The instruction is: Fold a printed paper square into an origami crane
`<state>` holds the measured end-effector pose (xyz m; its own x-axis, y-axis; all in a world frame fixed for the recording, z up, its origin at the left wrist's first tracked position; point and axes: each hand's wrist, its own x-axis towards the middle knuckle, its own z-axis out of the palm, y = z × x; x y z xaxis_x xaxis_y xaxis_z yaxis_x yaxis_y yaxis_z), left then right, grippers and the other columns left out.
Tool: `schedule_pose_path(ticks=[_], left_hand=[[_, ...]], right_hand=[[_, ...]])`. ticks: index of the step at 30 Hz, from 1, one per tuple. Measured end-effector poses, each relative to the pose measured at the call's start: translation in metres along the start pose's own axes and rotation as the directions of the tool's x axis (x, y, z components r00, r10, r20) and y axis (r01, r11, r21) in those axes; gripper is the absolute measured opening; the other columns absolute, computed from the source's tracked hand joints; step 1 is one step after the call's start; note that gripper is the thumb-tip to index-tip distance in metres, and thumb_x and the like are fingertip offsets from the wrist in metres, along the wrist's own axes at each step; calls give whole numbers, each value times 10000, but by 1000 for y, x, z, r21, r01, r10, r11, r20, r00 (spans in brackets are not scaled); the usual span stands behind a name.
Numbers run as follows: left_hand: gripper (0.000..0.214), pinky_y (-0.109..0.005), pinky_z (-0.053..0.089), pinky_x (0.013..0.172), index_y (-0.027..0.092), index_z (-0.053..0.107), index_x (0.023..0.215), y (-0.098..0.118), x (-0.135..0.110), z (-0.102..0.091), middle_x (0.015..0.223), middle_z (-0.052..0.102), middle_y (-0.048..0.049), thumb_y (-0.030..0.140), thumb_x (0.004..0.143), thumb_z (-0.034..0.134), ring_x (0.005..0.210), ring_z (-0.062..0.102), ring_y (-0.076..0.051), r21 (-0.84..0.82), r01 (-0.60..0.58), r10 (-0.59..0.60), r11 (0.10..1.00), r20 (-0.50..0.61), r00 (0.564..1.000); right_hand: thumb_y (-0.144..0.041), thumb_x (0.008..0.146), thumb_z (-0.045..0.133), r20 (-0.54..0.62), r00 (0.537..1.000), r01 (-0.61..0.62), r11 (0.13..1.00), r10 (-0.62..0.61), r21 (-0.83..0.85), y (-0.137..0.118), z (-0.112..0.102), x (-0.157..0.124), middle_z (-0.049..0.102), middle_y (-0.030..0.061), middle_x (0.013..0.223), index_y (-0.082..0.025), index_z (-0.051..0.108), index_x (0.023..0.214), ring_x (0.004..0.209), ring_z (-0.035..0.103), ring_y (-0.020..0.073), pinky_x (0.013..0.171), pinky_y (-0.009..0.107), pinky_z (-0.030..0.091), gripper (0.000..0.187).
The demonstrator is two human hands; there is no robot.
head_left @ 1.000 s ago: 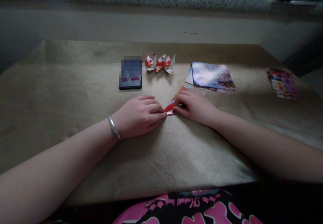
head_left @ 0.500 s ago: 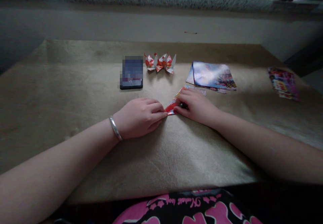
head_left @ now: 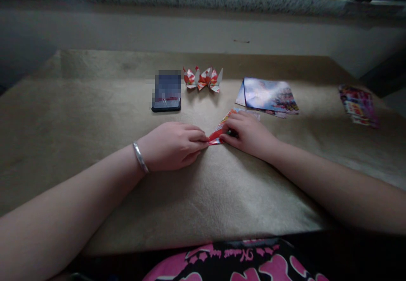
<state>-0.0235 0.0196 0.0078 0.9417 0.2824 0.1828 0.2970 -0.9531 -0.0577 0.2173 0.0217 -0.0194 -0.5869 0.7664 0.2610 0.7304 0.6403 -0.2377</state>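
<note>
On the tan cloth-covered table (head_left: 95,116), in the head view, there is one partly folded paper (head_left: 218,132), red and printed, lying flat between the two hands near the middle. Behind it lie one dark phone (head_left: 166,103), a small cluster of finished paper figures (head_left: 203,79) (two or three, too tightly bunched to count), one fanned stack of printed sheets (head_left: 269,96), and one more printed packet (head_left: 358,104) near the right edge.

The left hand (head_left: 173,145), with one silver bracelet (head_left: 140,157) at the wrist, is curled nearly closed, its fingertips pinching the paper's red near corner. The right hand (head_left: 249,134) is also curled, fingers pressed down on the paper's middle.

Bare cloth spreads wide to the left and between the hands and the table's near edge; the stack sits just beyond the right hand.
</note>
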Motion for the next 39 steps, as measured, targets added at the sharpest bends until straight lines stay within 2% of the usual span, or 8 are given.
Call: schedule_pose_path(ticks=[5,17,22,24,26,29,33,39], left_hand=[[294,-295,560,816,175,685,1065,-5,-5,2,1127,703,-46,169,869,465,1020,665,-191,-79,-9,9,997,-7,1000],[218,-303,553,795,171,671,914,-11,-7,1,1059,715,-55,140,805,484,1000,667,-203,-211,-68,52,975,-80,995],[198,-303,532,837,181,654,888,-13,-8,5,1047,707,-50,137,811,477,972,656,-181,-282,8,-24,960,-54,998],[215,-301,527,830,174,654,943,-12,-8,8,1047,702,-62,152,836,469,943,650,-175,-283,55,-70,958,-41,997],[286,-306,521,819,169,633,1105,-10,-6,10,1079,691,-79,183,875,464,937,637,-178,-247,90,-100,965,-28,995],[402,-365,495,894,192,541,1301,-5,-3,12,1236,641,-74,276,910,498,1036,589,-219,-151,67,-72,986,-24,997],[394,-385,486,928,191,557,1298,-2,-2,12,1278,622,-53,299,923,498,1063,565,-233,-109,61,-60,992,16,998],[342,-362,517,891,171,606,1232,-5,-3,13,1231,651,-53,261,919,500,1027,588,-216,-106,19,-20,994,-8,1000]], right_hand=[[-286,844,622,-20,1000,18,1000,-17,10,1,2,-1,648,83,818,-170,622,774,806,538,213,714,310,365,136],[-295,842,628,-40,999,25,999,-23,32,2,3,-3,624,69,789,-170,620,749,769,516,196,688,303,356,156],[-302,840,632,-37,999,23,999,-21,36,2,2,-3,624,66,793,-173,615,749,773,517,194,698,303,364,159],[-301,837,637,-30,999,20,999,-19,29,1,2,-3,629,69,801,-171,617,754,781,522,197,703,304,368,156],[-299,841,632,-23,1000,20,999,-20,31,0,2,-2,634,71,807,-169,620,760,791,530,197,708,302,374,154],[-305,849,621,-26,999,27,999,-26,28,0,2,-1,642,73,810,-166,624,768,807,539,201,722,303,382,161],[-310,851,620,-28,999,22,1000,-22,6,-1,1,0,641,77,806,-165,625,764,797,533,204,713,307,374,168],[-313,844,634,-15,1000,1,1000,-1,14,-1,2,-1,649,75,814,-167,629,767,820,542,214,725,317,376,165]])
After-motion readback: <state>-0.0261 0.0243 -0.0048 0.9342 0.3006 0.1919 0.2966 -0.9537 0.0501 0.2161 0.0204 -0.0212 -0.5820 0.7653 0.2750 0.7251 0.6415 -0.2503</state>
